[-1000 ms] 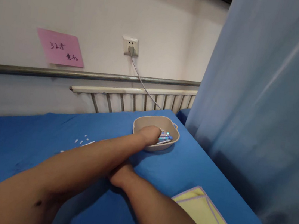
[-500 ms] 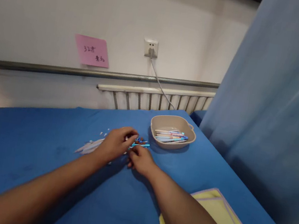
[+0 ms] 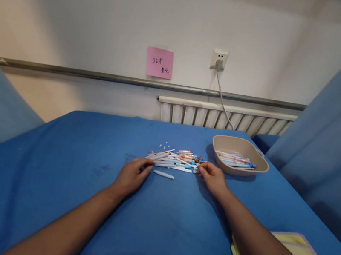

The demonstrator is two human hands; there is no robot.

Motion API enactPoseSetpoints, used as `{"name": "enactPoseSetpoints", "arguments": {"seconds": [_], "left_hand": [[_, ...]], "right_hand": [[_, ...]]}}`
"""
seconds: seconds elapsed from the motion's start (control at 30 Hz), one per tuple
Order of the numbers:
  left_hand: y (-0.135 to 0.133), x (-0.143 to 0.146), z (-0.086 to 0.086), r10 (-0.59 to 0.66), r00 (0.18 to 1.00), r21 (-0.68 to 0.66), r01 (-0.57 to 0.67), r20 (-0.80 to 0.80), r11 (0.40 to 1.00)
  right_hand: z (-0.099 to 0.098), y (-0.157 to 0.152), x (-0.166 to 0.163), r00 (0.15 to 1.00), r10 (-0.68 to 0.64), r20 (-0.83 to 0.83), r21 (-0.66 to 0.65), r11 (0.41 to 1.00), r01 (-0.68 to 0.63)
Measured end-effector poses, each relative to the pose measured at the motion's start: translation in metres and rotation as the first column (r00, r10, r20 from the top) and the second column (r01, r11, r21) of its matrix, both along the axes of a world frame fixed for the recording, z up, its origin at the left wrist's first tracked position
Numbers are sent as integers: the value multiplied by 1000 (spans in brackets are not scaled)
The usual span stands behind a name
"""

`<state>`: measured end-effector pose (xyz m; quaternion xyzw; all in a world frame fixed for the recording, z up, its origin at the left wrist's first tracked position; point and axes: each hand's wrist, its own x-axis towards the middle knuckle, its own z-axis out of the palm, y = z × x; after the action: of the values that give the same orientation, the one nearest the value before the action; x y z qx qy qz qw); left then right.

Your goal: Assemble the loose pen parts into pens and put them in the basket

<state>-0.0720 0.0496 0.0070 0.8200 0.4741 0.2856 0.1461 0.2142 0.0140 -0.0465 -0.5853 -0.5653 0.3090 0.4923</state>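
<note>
With the left hand (image 3: pixel 133 176) and right hand (image 3: pixel 213 178) at opposite ends of the pens (image 3: pixel 171 161), handling them appears underway; I cannot tell either grip; lifting calls for careful pinching.

Through one head-worn camera I look forward and down from above and behind the bare fingers (image 3: pixel 144 162), framing both bare forearms (image 3: pixel 78 220) close, facing an off-white wall (image 3: pixel 110 19) beyond those fingers.
</note>
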Motion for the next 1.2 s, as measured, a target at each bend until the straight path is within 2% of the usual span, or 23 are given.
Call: {"name": "enactPoseSetpoints", "arguments": {"seconds": [0.1, 0.2, 0.33, 0.47, 0.73, 0.9, 0.97, 1.07, 1.13, 1.2], "left_hand": [[-13, 12, -1, -243, 965, 34, 247, -98, 968], [-21, 20, -2, -354, 916, 5, 361, -190, 932], [-16, 24, -4, -371, 895, 13, 386, -248, 923], [-6, 29, -6, -376, 889, 38, 399, -261, 916], [-3, 30, -7, -371, 902, 32, 387, -219, 922], [0, 25, -7, -344, 918, 3, 351, -197, 936], [1, 22, -8, -320, 933, -17, 322, -165, 947], [1, 19, -9, -313, 944, -64, 308, -106, 949], [1, 18, -10, -300, 952, -92, 293, -67, 952], [1, 18, -12, -263, 965, -119, 259, -20, 959]], "right_hand": [[3, -2, -1, 974, 2, 226, 59, 998, -16], [8, -5, -8, 910, 65, 410, 90, 990, -111], [14, -8, -19, 769, 163, 618, 61, 965, -254], [21, -11, -24, 656, 176, 734, -10, 969, -249], [30, -18, -25, 567, 192, 801, -71, 971, -229], [31, -20, -25, 481, 187, 857, -96, 974, -207], [31, -20, -26, 479, 188, 857, -101, 974, -201], [29, -19, -27, 537, 200, 819, -110, 975, -194], [25, -16, -25, 628, 184, 756, -89, 980, -181], [19, -13, -23, 766, 139, 627, -29, 987, -155]]}}
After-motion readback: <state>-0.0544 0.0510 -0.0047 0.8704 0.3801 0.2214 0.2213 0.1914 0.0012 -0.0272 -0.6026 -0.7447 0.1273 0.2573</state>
